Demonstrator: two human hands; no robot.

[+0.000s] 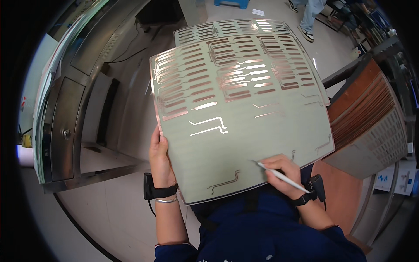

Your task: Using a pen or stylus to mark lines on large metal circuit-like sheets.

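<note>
While gripping copper-patterned panel [246,120] by L edge w/ L hand [159,158], prob. to steady it before torso [257,227], also pinching white pen-like tool [283,178] in R hand [288,169], prob. for fine control.

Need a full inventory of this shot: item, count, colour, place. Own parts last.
Panel: 1, grey-green with copper traces, centre
Lower panel: at least 1, similar, jutting past the first's far edge
Pen-like tool: 1, white, over the panel's near right
Panel stack: 1, count unclear, grey and copper-brown, right
Metal desk: 1, grey, left
Stool: apparently 1, blue, cropped at top
Other person's legs: 1 pair, blue jeans, upper right
Wristbands: 2, black, one per wrist
Bracelet: 1, silvery, left wrist
Left hand: 1, bare, gripping panel's left edge
Right hand: 1, bare, holding tool
</note>
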